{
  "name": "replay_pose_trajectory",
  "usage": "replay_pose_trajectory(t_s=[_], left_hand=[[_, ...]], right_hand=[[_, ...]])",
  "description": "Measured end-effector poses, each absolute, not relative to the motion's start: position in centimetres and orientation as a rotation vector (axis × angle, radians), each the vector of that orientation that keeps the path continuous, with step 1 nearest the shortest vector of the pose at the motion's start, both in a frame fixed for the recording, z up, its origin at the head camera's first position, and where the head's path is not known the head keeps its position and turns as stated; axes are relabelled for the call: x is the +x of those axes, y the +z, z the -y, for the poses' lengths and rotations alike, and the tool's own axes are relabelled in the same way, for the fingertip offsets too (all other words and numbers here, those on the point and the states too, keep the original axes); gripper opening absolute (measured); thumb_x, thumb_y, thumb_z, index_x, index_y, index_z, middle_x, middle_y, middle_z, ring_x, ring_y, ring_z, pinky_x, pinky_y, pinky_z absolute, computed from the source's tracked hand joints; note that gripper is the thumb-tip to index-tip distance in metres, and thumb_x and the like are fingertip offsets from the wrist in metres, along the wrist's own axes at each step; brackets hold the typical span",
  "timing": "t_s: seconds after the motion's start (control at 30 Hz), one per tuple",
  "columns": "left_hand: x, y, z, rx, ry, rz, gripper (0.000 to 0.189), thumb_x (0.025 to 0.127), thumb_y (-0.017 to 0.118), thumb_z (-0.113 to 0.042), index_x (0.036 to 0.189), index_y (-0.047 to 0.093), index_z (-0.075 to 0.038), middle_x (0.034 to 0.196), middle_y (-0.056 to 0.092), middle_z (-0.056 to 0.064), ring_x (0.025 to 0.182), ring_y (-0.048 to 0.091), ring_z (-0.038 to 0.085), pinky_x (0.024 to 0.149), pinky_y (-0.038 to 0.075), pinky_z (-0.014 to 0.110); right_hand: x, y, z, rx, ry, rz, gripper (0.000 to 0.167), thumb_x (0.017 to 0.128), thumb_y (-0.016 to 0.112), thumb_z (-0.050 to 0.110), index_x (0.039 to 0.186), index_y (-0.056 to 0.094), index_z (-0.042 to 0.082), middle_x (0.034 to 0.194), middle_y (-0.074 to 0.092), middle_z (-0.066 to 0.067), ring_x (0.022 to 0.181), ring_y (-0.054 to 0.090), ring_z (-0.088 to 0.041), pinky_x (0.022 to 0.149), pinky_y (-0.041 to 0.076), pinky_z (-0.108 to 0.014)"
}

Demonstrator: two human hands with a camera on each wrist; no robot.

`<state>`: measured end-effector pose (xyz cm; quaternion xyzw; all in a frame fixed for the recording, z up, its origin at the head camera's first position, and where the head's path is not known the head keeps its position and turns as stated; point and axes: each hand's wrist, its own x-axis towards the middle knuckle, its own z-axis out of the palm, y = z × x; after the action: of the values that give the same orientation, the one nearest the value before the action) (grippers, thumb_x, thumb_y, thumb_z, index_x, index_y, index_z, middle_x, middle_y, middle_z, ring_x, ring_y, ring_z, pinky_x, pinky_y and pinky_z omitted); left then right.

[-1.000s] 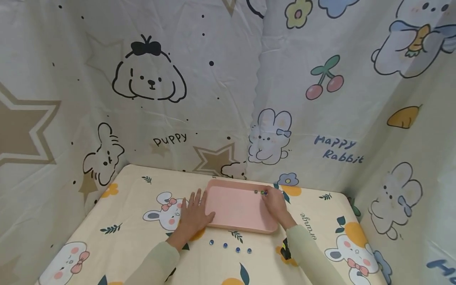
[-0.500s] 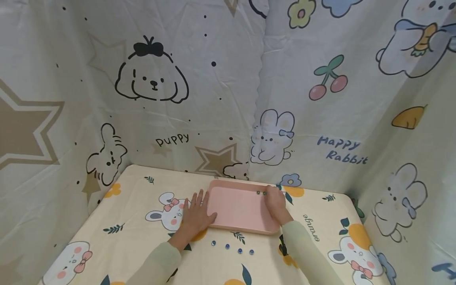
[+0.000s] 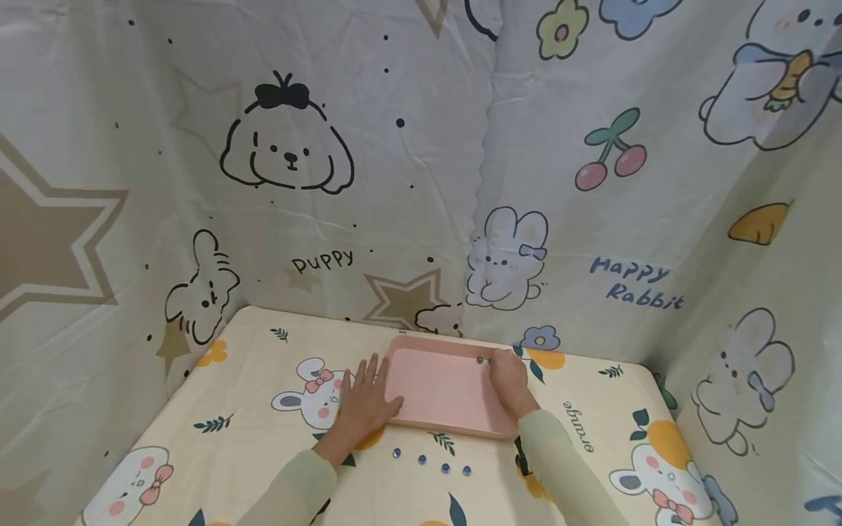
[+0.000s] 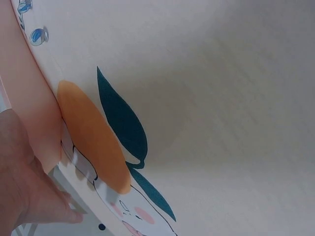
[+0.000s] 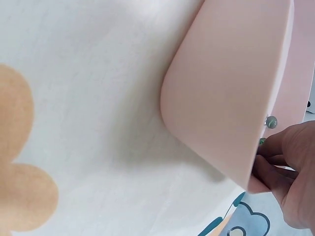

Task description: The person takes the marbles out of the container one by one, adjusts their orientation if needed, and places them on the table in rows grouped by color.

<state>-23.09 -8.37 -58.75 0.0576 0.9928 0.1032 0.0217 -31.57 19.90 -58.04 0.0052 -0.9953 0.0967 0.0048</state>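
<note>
A shallow pink tray (image 3: 434, 391) lies on the patterned tabletop. My left hand (image 3: 365, 398) rests at its left end, fingers straight and spread; part of this hand (image 4: 29, 182) shows in the left wrist view. Over the far right corner, my right hand (image 3: 509, 376) reaches inside the tray with curled fingers, pinching a marble that they mostly hide. Beside those fingertips sit a clear glass marble (image 5: 271, 122) and a green one (image 5: 262, 141), along the far wall. In front of the tray, several blue glass marbles (image 3: 422, 459) lie in a loose row.
Cream cloth (image 3: 250, 409) printed with rabbits, oranges and leaves covers the table. Hanging fabric (image 3: 395, 183) with puppy and rabbit drawings closes off the back and sides. The tray's raised rim (image 5: 283, 64) stands between the right hand and the tabletop.
The blue marble visible at my right fingertips is now hidden by the hand, which has shifted slightly within the corner. My left hand stays at the tray's left end. The whole head view drifts slightly.
</note>
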Motion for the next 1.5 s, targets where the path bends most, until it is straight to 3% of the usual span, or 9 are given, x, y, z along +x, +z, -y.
replay_pose_trajectory(t_s=[0.6,0.77,0.93,1.17,1.5], left_hand=[[-23.4,-59.1,8.3,0.168,0.313,-3.064,0.086,0.094,0.055,-0.056,0.159,0.024,-0.011,0.164,0.02,0.016,0.149,0.018,0.037,0.117,0.01,0.061],[-23.3,-58.8,8.2,0.175,0.303,-3.07,0.085,0.094,0.055,-0.055,0.159,0.025,-0.01,0.163,0.022,0.016,0.148,0.02,0.038,0.117,0.012,0.061],[-23.2,-58.6,8.3,0.159,0.308,-3.063,0.085,0.094,0.056,-0.055,0.159,0.026,-0.009,0.163,0.022,0.017,0.148,0.021,0.038,0.117,0.012,0.061],[-23.0,-58.8,8.3,0.159,0.327,-3.062,0.085,0.094,0.056,-0.055,0.159,0.025,-0.009,0.163,0.021,0.017,0.148,0.02,0.038,0.117,0.011,0.062],[-23.4,-59.1,8.4,0.158,0.325,-3.065,0.085,0.094,0.056,-0.056,0.159,0.024,-0.011,0.163,0.021,0.016,0.148,0.02,0.039,0.116,0.011,0.063]], right_hand=[[-31.8,-58.8,-19.8,0.032,0.192,3.061,0.008,0.095,0.06,0.001,0.094,0.066,-0.004,0.084,0.069,-0.019,0.071,0.069,-0.031,0.059,0.058,-0.042],[-31.6,-58.3,-20.1,0.01,0.255,3.046,0.01,0.097,0.059,0.004,0.098,0.065,-0.005,0.083,0.065,-0.018,0.072,0.067,-0.03,0.06,0.058,-0.042],[-31.0,-57.6,-20.4,0.026,0.317,3.012,0.01,0.095,0.06,0.005,0.092,0.066,-0.002,0.078,0.061,-0.013,0.068,0.062,-0.027,0.059,0.055,-0.042],[-30.1,-56.9,-21.1,0.012,0.611,2.915,0.008,0.087,0.067,0.003,0.094,0.07,0.001,0.083,0.066,-0.009,0.072,0.06,-0.021,0.064,0.055,-0.036],[-27.1,-55.3,-21.8,-0.015,1.079,2.761,0.011,0.088,0.071,0.005,0.098,0.071,0.002,0.087,0.069,-0.007,0.077,0.064,-0.02,0.064,0.056,-0.03]])
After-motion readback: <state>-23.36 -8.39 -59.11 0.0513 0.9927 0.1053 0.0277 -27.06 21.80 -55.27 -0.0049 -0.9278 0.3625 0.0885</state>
